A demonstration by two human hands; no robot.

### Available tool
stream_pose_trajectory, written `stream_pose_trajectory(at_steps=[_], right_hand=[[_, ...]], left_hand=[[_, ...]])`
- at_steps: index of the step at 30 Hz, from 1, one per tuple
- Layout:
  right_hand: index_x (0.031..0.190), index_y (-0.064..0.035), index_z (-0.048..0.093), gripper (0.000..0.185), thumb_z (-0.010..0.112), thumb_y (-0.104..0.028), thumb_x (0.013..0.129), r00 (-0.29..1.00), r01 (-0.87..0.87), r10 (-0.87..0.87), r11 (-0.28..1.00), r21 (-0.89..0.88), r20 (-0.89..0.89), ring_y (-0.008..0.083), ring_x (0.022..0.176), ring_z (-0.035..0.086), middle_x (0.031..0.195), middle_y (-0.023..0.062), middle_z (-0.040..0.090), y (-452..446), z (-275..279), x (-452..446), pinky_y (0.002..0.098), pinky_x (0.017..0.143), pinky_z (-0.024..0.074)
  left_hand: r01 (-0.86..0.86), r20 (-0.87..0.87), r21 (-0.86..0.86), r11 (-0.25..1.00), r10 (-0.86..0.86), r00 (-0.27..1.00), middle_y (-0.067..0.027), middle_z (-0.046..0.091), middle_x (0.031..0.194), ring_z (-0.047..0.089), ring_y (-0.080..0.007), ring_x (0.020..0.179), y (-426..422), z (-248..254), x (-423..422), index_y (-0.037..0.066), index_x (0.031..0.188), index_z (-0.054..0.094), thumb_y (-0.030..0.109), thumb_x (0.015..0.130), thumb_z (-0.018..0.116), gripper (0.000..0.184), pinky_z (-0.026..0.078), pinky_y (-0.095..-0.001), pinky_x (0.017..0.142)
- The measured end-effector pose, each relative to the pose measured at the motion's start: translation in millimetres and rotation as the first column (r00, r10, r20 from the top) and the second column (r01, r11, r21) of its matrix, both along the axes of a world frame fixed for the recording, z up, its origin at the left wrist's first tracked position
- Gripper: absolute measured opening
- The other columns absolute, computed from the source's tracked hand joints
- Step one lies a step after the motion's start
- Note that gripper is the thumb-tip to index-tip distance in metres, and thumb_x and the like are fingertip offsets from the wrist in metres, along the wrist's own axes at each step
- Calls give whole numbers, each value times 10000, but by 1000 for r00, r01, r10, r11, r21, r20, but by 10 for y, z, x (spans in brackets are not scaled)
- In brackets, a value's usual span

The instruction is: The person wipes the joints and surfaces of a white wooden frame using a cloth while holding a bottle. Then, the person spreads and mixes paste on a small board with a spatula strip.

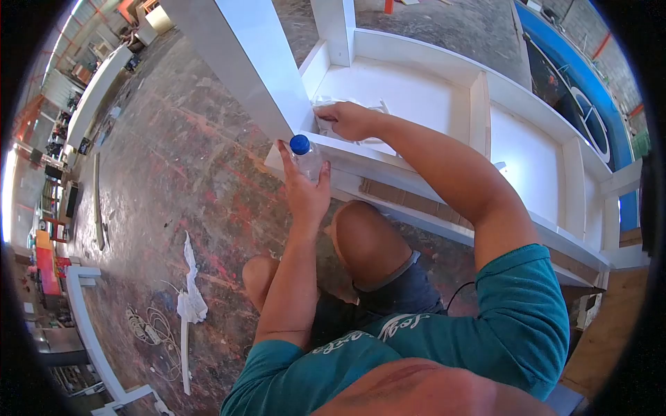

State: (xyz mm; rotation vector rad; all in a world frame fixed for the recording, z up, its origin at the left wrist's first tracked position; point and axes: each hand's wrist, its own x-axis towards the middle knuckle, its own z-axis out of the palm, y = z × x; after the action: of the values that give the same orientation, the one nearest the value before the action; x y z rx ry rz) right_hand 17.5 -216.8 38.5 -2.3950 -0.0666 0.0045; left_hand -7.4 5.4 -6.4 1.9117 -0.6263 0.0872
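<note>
My left hand [306,197] is wrapped round a clear plastic bottle [305,161] with a blue cap, upright beside the outer edge of a white wooden frame [416,43]. My right hand [350,120] reaches over the frame's near side and grips a white cloth [325,127] at the inner corner, by the foot of a wide white post [267,66]. Part of the cloth lies behind my fingers and wrist. The frame is split by dividers into several shallow white compartments.
On the stained concrete floor to the left lie a white rag [192,303], a thin white strip [184,357] and a coiled cord [149,333]. A long white beam piece [87,326] is at lower left. A blue-edged structure [610,104] stands at upper right.
</note>
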Motion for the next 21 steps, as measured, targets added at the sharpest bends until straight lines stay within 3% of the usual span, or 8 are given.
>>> stream_pose_trajectory(at_steps=[1, 4, 7, 10, 13, 16, 19, 21], right_hand=[[1425, 21, 574, 567, 499, 48, 864, 1000, -11, 11, 1000, -20, -21, 219, 1187, 668, 1305, 217, 694, 6, -3, 7, 325, 1047, 484], [1398, -59, 632, 571, 489, 17, 851, 995, 40, -57, 978, 204, 82, 305, 1144, 692, 1278, 225, 701, -27, -10, 23, 364, 1012, 504], [1392, -74, 640, 576, 482, 21, 846, 983, -45, -46, 876, 479, 176, 326, 1127, 698, 1258, 227, 708, -55, -101, 91, 360, 1001, 508], [1385, -42, 638, 578, 489, 42, 833, 998, 65, -63, 984, 165, -14, 313, 1123, 701, 1267, 232, 705, 33, 116, -42, 344, 1012, 506], [1377, -30, 640, 560, 496, 27, 839, 998, -15, 11, 998, 56, 67, 303, 1108, 705, 1258, 236, 707, 40, -1, -56, 338, 1007, 507], [1369, -25, 647, 558, 499, 24, 833, 994, 64, -74, 988, 140, 74, 318, 1129, 700, 1261, 240, 704, 0, 37, 7, 350, 1016, 508], [1351, -34, 660, 537, 507, 14, 838, 987, -38, -58, 822, 568, 150, 330, 1137, 701, 1244, 237, 709, -25, 2, 35, 365, 1010, 517], [1339, -18, 665, 525, 516, 20, 837, 995, 36, -63, 943, 332, 73, 321, 1131, 707, 1243, 231, 714, -7, 64, -13, 358, 1010, 520]], left_hand=[[-5, 4, 3, 1000, 5, 1000, -324, 269, 1632, 352, -445, 1492, 2, -7, 1, -14, 1633, 48, 167, 889, 757, 1043, 315, -444, 1208], [-6, 85, -21, 1000, 8, 996, -292, 425, 1550, 500, -390, 1398, -12, -35, 17, 5, 1638, 55, 83, 904, 726, 997, 380, -434, 1157], [-33, 96, 29, 999, 30, 995, -308, 417, 1549, 466, -388, 1433, -2, 39, -27, 8, 1640, 50, 68, 905, 723, 998, 368, -427, 1168], [0, 37, -14, 1000, 1, 999, -315, 414, 1547, 445, -387, 1452, -11, -16, -3, 14, 1641, 46, 58, 907, 717, 996, 360, -428, 1176], [-7, 35, -5, 1000, 7, 999, -310, 416, 1550, 449, -388, 1448, -12, -3, -11, 23, 1644, 44, 60, 911, 713, 993, 359, -430, 1177], [6, 56, -24, 1000, -5, 998, -303, 420, 1550, 474, -389, 1425, -5, -35, 8, 31, 1646, 41, 69, 911, 717, 999, 366, -434, 1172], [-24, 51, 16, 1000, 23, 998, -304, 423, 1546, 496, -392, 1404, 2, 8, -18, 34, 1647, 36, 75, 908, 724, 1011, 377, -434, 1162], [-21, 51, 8, 1000, 21, 998, -303, 428, 1542, 508, -396, 1390, -2, -2, -18, 32, 1647, 38, 85, 907, 728, 1013, 384, -436, 1155]])
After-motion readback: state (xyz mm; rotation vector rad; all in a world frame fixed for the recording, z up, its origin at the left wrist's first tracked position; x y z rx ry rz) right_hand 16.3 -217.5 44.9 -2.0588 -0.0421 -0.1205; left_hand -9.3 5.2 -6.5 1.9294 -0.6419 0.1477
